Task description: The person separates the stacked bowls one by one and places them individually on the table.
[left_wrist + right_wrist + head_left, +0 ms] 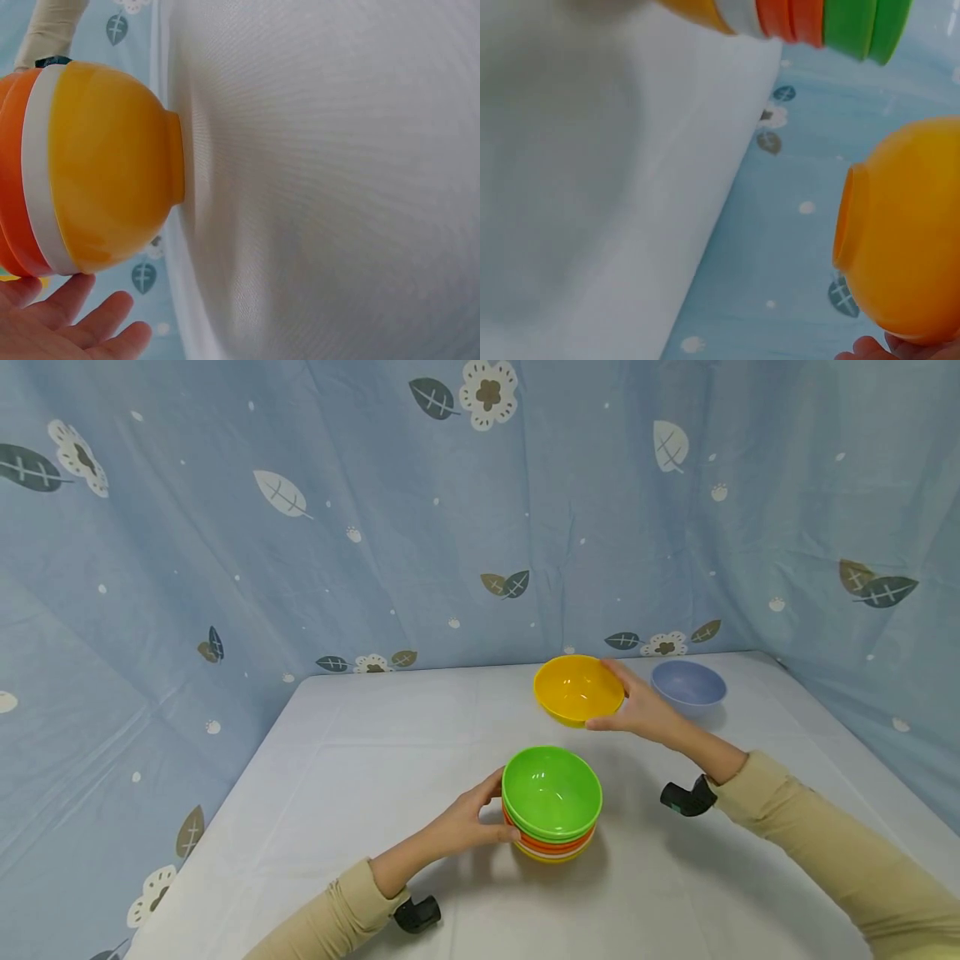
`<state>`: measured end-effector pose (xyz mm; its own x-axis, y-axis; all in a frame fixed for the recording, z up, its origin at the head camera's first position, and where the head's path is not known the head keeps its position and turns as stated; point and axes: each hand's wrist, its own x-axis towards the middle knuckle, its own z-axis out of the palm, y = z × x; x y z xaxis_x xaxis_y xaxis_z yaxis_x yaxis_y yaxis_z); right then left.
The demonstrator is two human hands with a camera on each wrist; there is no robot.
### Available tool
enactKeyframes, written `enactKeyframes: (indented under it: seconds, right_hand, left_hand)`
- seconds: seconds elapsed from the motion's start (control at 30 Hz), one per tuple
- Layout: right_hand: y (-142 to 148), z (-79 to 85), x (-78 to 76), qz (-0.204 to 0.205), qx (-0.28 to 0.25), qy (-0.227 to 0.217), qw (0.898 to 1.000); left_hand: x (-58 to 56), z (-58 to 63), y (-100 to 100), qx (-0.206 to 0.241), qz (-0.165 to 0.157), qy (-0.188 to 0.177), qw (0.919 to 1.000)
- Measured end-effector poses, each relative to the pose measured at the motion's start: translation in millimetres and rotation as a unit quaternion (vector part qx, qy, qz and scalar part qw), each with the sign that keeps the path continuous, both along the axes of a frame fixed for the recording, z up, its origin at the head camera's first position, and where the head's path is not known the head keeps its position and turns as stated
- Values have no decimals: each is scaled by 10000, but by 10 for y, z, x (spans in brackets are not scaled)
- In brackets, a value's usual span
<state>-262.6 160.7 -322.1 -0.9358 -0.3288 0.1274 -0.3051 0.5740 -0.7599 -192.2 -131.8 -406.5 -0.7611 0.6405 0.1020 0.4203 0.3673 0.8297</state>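
Near the middle of the table stands a stack of nested bowls, with a bright green bowl on top. Below it come another green rim, orange bowls, a white bowl and a yellow bowl resting on the cloth. My left hand holds the stack from the left, thumb at the front and fingers round the far side. Behind the stack, my right hand grips a yellow-orange bowl by its right side. That bowl is upright and, in the right wrist view, raised off the table.
A periwinkle-blue bowl sits at the back right, just beyond my right hand. White cloth covers the table. A blue patterned curtain hangs behind it and along the sides. Each wrist carries a black camera mount.
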Motion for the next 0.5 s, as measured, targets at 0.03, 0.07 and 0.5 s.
enactKeyframes:
  seconds: [0.03,0.07,0.5]
  right_hand:
    - [2,-8,-25,-31,-29,-23,10000]
    - [8,-18,-49,-77,-79,-65,9999]
    - [81,-182,-349,-661,-196,-156,9975]
  left_hand:
    - [1,1,0,-13,7,10,10000]
    - [5,3,1,-23,17,17,10000]
    - [16,8,6,-56,50,87,9999]
